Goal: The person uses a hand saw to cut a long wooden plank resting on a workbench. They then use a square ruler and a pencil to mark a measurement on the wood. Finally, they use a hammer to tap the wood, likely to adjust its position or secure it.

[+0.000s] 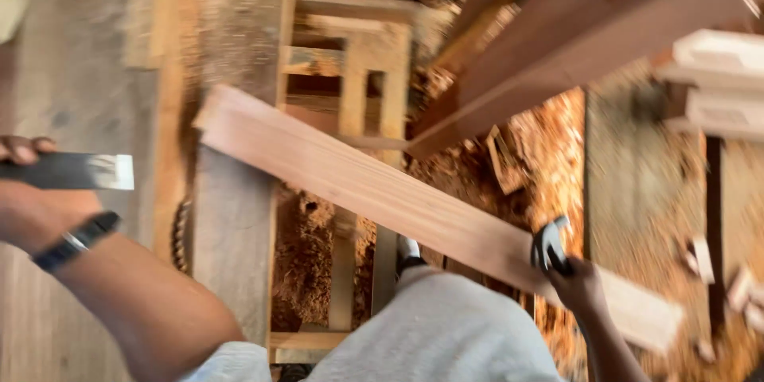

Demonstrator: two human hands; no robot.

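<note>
My left hand (28, 199) is at the left edge, gripping a wide flat chisel (76, 171) whose steel blade points right. A dark watch band sits on that wrist. My right hand (577, 282) is low on the right, closed on a dark curved tool (549, 245), perhaps a hammer head, resting against a long reddish wooden plank (358, 183). The plank runs diagonally from upper left to lower right, over a wooden bench frame (350, 72). The picture is blurred by motion.
Sawdust and shavings (549, 143) cover the ground at centre right. A thick dark beam (589, 40) crosses the upper right, with pale stacked boards (716, 79) beside it. Small offcuts (704, 259) lie at the right. My light-trousered knee (438, 326) fills the bottom centre.
</note>
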